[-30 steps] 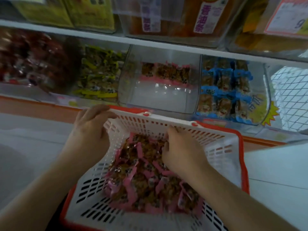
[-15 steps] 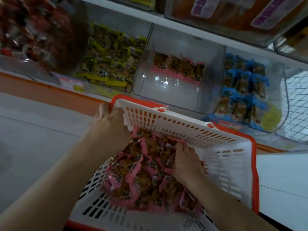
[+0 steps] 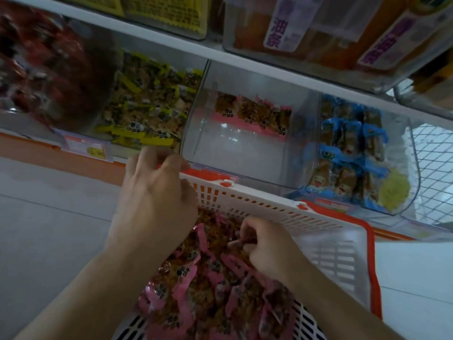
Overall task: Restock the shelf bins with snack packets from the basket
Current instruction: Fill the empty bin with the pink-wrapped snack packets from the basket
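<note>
A white slotted basket (image 3: 338, 256) with an orange rim sits low in front of the shelf, heaped with pink-edged snack packets (image 3: 196, 285). My left hand (image 3: 157, 195) grips the basket's far left corner over the rim. Down among the packets, my right hand (image 3: 264, 244) has its fingers curled into the pile, pinching packets near the far wall. Straight behind the basket stands a clear shelf bin (image 3: 247, 153), nearly bare, with a single row of the same pink packets (image 3: 252, 114) at its back.
A bin of yellow-edged packets (image 3: 144, 106) stands left of the clear bin, a bin of blue packets (image 3: 353, 153) right of it, and red packets (image 3: 41, 62) far left. More bins fill the upper shelf (image 3: 282, 28). A wire mesh (image 3: 434, 173) is at far right.
The basket has come closer to the shelf and the view has tilted up. My right hand has sunk from the far wall into the packets and curled its fingers round some.
</note>
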A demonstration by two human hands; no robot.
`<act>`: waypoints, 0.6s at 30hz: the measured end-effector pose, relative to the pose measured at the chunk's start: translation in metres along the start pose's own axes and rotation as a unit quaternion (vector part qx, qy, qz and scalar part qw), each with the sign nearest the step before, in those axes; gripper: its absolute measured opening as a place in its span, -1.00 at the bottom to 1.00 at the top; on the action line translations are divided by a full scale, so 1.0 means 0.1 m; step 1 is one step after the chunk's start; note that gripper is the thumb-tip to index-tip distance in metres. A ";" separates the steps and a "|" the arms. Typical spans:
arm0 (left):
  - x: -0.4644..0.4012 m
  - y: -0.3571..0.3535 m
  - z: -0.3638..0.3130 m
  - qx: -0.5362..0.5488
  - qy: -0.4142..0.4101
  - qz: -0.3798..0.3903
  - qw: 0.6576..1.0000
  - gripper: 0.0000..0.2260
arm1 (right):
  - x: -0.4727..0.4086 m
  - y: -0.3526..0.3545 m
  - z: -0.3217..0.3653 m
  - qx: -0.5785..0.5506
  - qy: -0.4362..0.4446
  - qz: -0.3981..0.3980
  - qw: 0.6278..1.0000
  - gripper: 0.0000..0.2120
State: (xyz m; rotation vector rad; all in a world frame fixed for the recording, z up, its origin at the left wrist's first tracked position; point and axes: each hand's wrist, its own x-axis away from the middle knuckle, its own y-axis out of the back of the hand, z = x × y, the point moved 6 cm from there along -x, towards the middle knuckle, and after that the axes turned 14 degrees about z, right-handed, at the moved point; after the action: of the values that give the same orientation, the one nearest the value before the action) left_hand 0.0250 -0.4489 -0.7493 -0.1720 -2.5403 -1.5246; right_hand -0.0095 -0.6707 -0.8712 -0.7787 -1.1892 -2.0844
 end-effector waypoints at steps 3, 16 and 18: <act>-0.01 -0.05 -0.13 0.045 -0.050 0.017 0.998 -0.83 | 0.13 0.20 0.19 -0.055 0.050 0.017 0.997 -0.78; -0.13 -0.41 -0.20 0.362 0.001 0.223 0.905 -0.95 | 0.44 0.64 0.38 -0.414 0.179 0.006 0.893 -0.78; -0.12 -0.37 -0.20 0.441 0.026 0.205 0.873 -0.99 | 0.47 0.68 0.37 -0.390 0.191 -0.016 0.901 -0.72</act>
State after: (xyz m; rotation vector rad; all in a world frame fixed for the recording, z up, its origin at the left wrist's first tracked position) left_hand 0.0315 -0.4838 -0.7743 -0.4788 -2.6337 -0.1505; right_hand 0.0178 -0.6763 -0.7852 -0.6204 -0.1224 -2.5965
